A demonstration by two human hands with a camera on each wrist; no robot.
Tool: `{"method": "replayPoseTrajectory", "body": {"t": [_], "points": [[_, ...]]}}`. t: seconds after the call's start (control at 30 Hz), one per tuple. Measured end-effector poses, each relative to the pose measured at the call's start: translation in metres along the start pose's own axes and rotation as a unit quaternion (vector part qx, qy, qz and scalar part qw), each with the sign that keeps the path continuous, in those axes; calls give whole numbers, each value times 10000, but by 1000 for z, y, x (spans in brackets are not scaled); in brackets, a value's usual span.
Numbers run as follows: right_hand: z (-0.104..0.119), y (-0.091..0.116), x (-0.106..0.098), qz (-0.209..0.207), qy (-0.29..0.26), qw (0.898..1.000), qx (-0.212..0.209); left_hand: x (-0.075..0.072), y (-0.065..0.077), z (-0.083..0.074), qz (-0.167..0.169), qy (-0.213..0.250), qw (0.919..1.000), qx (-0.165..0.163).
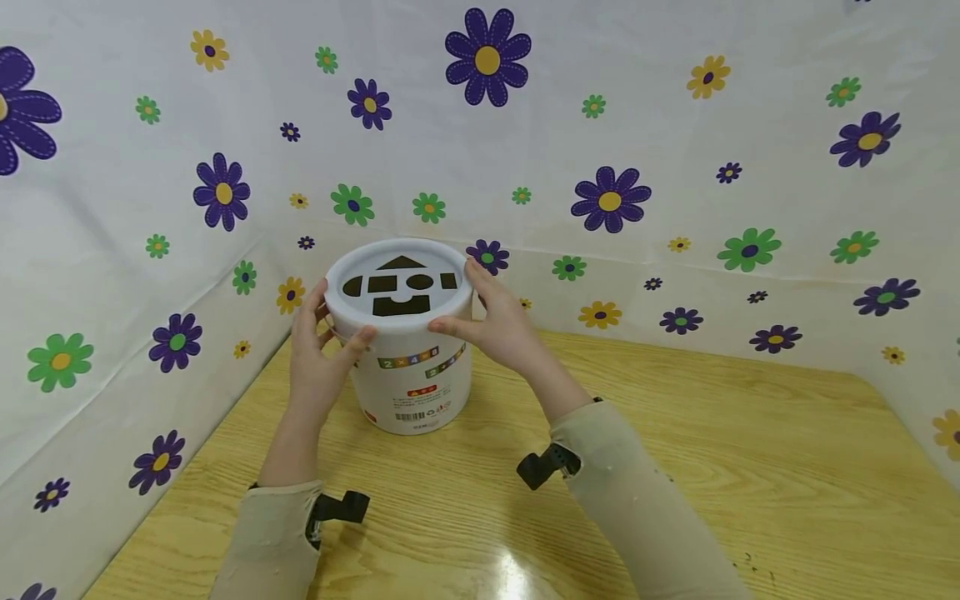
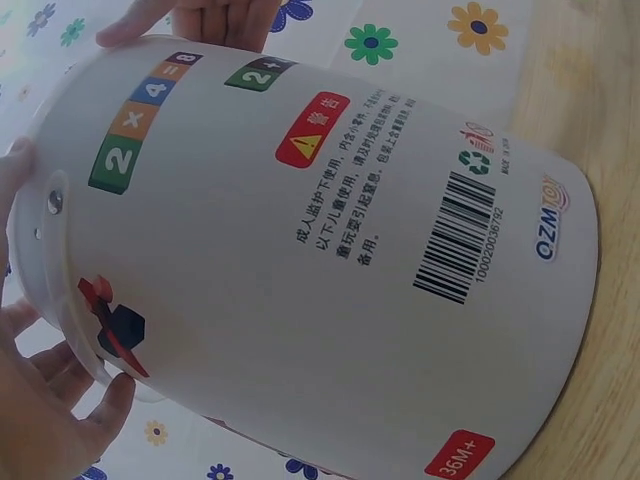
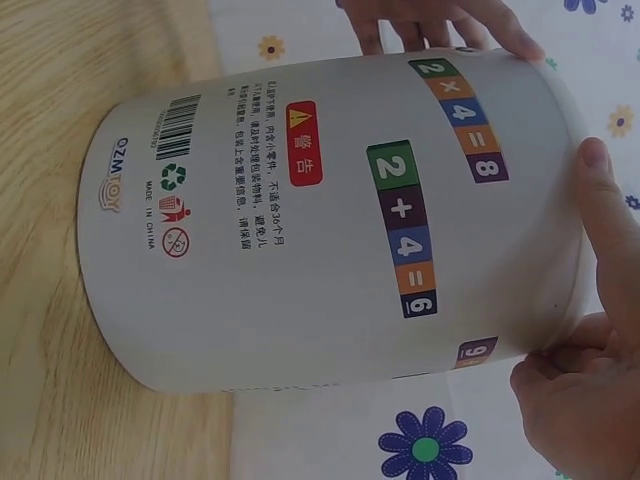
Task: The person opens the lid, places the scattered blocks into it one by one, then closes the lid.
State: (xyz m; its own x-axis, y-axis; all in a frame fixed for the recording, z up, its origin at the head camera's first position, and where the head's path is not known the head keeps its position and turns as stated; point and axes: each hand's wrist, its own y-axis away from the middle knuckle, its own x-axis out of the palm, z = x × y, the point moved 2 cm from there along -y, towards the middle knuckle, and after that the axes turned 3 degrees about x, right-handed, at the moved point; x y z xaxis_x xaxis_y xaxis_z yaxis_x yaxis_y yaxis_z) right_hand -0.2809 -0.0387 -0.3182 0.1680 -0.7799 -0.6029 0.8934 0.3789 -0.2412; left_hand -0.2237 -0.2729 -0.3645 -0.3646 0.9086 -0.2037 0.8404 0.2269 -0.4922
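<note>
A white toy bucket stands upright at the left part of the table, printed with coloured sums, a red warning label and a barcode. Its white lid has cut-out shapes: a triangle, a rectangle, an oval and others. My left hand grips the left side of the lid's rim, thumb at the front. On the other side my right hand holds the rim, its thumb also toward the front. A round rivet shows on the bucket near my left hand in the left wrist view. The bucket's inside is hidden.
The bucket rests on a wooden table with light glare near its front. A white cloth printed with purple, green and yellow flowers hangs behind and to the left, close to the bucket. Each wrist wears a black camera mount.
</note>
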Motion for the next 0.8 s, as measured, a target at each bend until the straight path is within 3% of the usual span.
{"method": "replayPoseTrajectory", "body": {"t": [0.33,0.53,0.67,0.8], "points": [[-4,-2,2,-13,-212,9995,-241,-3,-1,6,-6,5,10000,-23],[-15,0,4,64,-681,9967,-430,-14,-4,17,58,497,9987,-66],[-31,1,8,168,-1197,9926,-90,-19,-3,25,438,854,9950,-292],[-47,3,14,314,-1347,9897,373,-17,-1,37,848,941,9898,-659]]}}
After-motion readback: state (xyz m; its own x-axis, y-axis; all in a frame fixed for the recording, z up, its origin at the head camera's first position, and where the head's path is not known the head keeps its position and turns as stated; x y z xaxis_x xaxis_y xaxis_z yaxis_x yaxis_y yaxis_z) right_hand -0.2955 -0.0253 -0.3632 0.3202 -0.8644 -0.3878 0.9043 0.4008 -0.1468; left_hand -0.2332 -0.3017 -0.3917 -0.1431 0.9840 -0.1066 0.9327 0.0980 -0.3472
